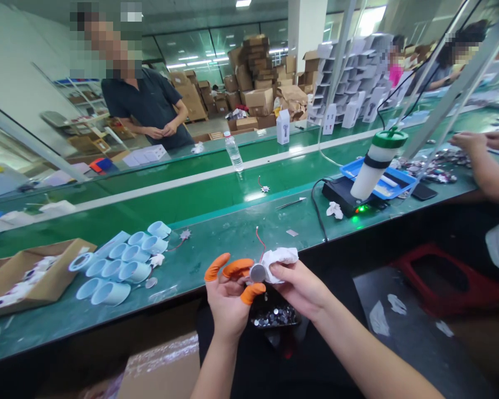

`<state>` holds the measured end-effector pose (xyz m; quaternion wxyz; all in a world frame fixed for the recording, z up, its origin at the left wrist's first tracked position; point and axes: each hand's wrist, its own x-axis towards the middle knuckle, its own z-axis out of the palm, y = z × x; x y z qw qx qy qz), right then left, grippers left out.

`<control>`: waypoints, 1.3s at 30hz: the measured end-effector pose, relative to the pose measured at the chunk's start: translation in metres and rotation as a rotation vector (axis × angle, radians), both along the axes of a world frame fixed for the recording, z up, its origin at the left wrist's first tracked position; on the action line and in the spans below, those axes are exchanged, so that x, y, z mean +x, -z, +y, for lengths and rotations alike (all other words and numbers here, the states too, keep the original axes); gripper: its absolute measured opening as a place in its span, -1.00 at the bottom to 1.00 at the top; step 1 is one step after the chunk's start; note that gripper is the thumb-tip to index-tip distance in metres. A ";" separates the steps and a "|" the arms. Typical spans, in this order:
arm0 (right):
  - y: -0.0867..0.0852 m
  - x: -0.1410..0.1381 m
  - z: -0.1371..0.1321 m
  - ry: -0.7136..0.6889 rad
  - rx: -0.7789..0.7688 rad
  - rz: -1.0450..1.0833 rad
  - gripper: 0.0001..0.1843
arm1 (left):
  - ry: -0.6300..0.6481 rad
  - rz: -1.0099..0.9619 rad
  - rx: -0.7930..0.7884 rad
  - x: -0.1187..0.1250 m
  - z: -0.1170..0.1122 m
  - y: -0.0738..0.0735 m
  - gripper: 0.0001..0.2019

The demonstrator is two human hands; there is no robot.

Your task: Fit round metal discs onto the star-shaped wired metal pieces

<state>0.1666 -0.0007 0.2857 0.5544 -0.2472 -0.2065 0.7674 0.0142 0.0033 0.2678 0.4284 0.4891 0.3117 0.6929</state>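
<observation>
Orange finger cots cover several fingertips of my left hand (228,293). Its thumb and a finger pinch a small round silver disc (257,273) by the edge. A thin red wire (261,242) rises behind the disc; where it joins is hidden. My right hand (297,281) grips a crumpled white tissue (280,260) against the disc's right side. Both hands are just off the bench's front edge. Below them sits a dark tray (289,317) with several small shiny round pieces.
Light-blue cups (135,271) stand left, beside a cardboard box (62,288) of white parts. Tweezers (291,203) lie ahead. At right are a black box (345,194), a white bottle with green cap (376,163) and a blue tray (403,185). A person (149,111) stands across the bench.
</observation>
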 end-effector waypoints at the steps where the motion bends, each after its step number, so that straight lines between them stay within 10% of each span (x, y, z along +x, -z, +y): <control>1: 0.000 0.000 -0.001 0.000 -0.003 -0.006 -0.63 | -0.008 0.007 0.008 0.000 -0.001 0.000 -0.20; 12: -0.002 0.009 0.008 0.061 0.179 -0.413 -0.64 | -0.064 0.331 0.121 -0.003 -0.009 -0.006 -0.24; 39: 0.009 0.003 0.015 0.023 0.051 -0.307 -0.71 | -0.076 0.249 0.042 -0.009 -0.006 0.002 -0.26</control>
